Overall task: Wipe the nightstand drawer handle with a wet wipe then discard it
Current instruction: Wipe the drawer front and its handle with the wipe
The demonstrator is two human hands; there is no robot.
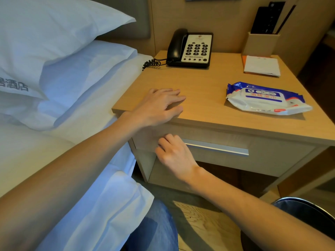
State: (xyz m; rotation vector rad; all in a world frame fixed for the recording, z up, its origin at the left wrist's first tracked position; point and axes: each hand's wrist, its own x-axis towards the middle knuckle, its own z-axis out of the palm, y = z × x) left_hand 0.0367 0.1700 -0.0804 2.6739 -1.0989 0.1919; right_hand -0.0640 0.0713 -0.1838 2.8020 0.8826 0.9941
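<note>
Our right hand [175, 153] curls at the left end of the drawer handle [217, 147]; whether its fingers pinch a wipe, we cannot tell. The handle's long axis runs toward 3 o'clock; our left hand [159, 105] lies spread on the counter [208, 91].

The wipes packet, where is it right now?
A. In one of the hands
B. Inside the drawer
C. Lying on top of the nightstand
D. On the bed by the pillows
C: the wipes packet lies flat on the nightstand top, to the right of the left hand resting on the wood, while the right hand is down at the drawer handle.
</note>
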